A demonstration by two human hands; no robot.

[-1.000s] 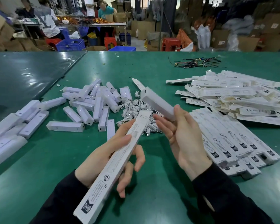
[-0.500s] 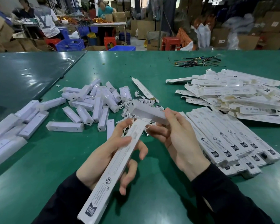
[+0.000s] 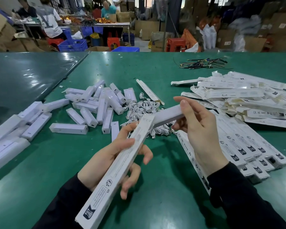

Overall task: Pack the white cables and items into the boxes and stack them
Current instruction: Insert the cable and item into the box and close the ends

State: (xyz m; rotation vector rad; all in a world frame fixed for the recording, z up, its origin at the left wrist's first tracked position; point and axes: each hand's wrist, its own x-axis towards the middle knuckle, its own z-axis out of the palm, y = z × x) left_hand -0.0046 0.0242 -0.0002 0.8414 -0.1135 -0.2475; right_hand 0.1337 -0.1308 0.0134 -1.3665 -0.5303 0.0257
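Observation:
My left hand [image 3: 116,161] grips a long white printed box [image 3: 117,171] that slants up toward the table's middle, its open far end near the cable pile. My right hand [image 3: 200,129] holds a white bar-shaped item [image 3: 167,115] by its right part, and the bar's left end meets the box's open mouth. A heap of coiled white cables [image 3: 142,111] lies on the green table just behind both. More white bar items [image 3: 99,103] lie scattered to the left of the cables.
Packed boxes lie in a row [image 3: 241,146] right of my right hand, with flat unfolded boxes [image 3: 238,96] piled behind them. Larger white pieces [image 3: 8,134] sit at the left edge. Dark wire scraps [image 3: 203,62] lie far back. People work at a distant table.
My right hand has swung the white bar item down and level, bringing its left end to the mouth of the box. The left hand holds the box in nearly the same place.

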